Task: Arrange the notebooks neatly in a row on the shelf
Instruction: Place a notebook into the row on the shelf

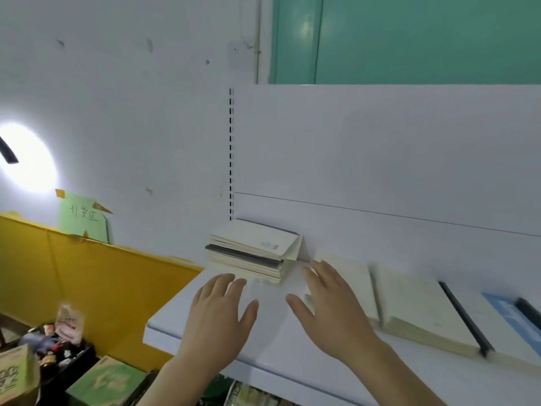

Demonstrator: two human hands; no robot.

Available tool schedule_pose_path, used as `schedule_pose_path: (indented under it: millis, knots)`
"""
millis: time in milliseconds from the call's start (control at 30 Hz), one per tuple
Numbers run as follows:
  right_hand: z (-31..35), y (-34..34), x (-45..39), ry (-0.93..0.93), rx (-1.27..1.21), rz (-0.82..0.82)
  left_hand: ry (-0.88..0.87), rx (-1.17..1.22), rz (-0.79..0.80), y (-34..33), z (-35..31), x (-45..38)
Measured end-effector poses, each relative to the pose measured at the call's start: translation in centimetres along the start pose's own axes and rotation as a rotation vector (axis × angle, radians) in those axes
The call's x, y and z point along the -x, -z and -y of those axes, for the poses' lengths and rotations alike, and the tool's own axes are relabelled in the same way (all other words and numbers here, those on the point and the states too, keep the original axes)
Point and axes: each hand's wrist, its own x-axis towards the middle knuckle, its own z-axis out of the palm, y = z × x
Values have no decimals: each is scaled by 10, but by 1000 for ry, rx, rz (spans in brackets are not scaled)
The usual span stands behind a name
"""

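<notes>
Both hands are over the white shelf (pixel 175 326) at lower centre. The left hand (pixel 218 315) is flat, fingers straight, holding nothing. The right hand (pixel 330 306) is spread too, fingertips on a cream notebook (pixel 351 282) lying flat. A stack of notebooks (pixel 251 249) sits at centre against the back panel; more notebooks (pixel 421 312) lie flat at lower right.

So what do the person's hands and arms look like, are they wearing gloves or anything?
No gloves. Both the left hand and the right hand are bare, with no rings, watch or bracelet showing. The forearms are bare too, all the way down to the bottom edge of the picture, so no sleeves can be seen. The fingernails look short and plain, though the picture is a bit blurry.
</notes>
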Motion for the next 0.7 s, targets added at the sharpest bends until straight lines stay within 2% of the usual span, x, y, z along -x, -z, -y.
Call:
schedule_pose_path:
  millis: [133, 400, 467, 567, 700]
  knots:
    - [12, -19, -49, 30, 50, -53, -10, -25, -2, -3, 15, -20]
    - [11, -49, -119, 75, 190, 75, -42, -124, 48, -19, 38, -75]
    - [11, -54, -128, 100, 176, 41, -47, -120, 44, -24, 43, -88]
    - [14, -47, -134, 164, 185, -66, -69, -71, 5, -34, 51, -101]
    - [18, -30, -138, 87, 273, -21, -112, 74, -110, -44, 61, -111]
